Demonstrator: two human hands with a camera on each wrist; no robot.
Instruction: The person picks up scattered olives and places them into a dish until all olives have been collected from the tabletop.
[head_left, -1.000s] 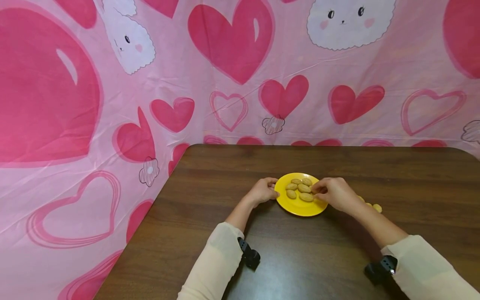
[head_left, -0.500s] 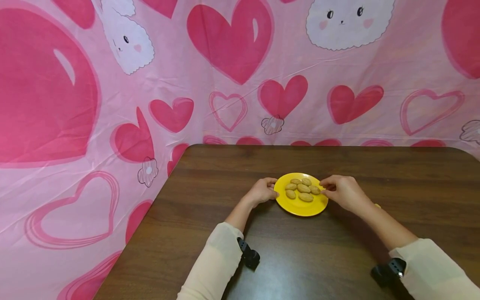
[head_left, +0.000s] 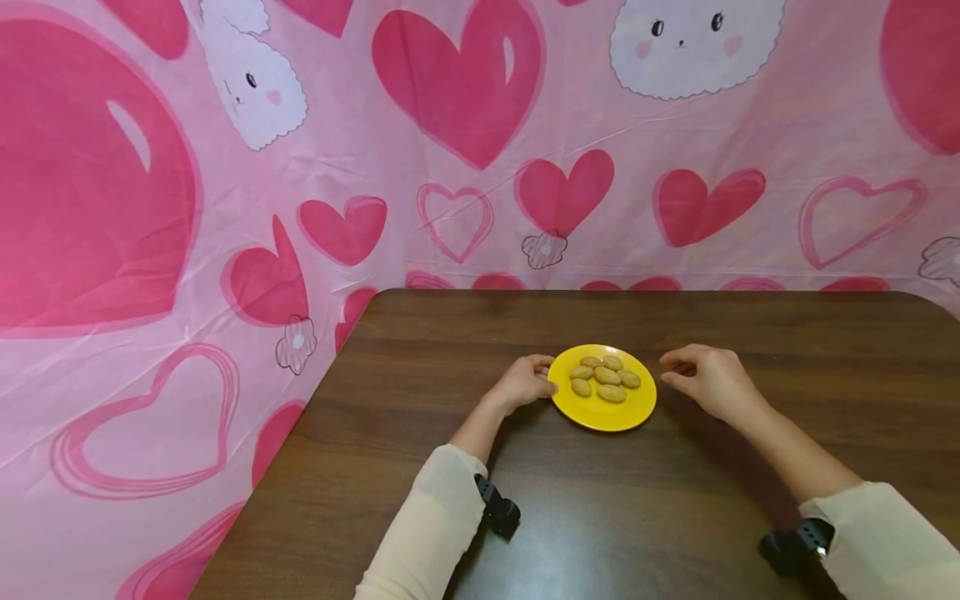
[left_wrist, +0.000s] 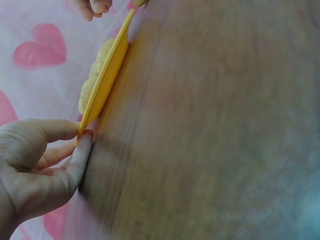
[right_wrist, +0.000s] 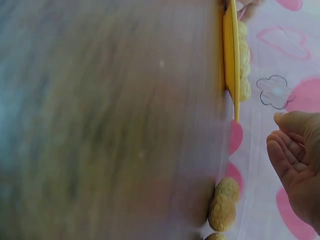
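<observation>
A yellow plate (head_left: 600, 417) lies on the brown table, bearing several tan oval pieces (head_left: 611, 392) with a bumpy skin; whether they are nuts or small cakes I cannot tell. My left hand (head_left: 521, 384) pinches the plate's left rim, with the thumb on one face and fingers on the other, as the left wrist view shows (left_wrist: 45, 165). Just off the plate's right side hovers my right hand (head_left: 712, 381). Its fingers are loosely bent, with nothing visible between them in the right wrist view. Below it there, more tan pieces (right_wrist: 222, 212) lie on the table.
The wooden table (head_left: 450, 333) extends to a far edge against a pink cloth (head_left: 465, 225) printed with hearts. My right arm hides the loose pieces in the head view. Each wrist wears a black camera (head_left: 501, 511).
My right hand has let go of one tan piece on the plate's right side and drawn away to the right. The left hand and the plate have stayed in place.
</observation>
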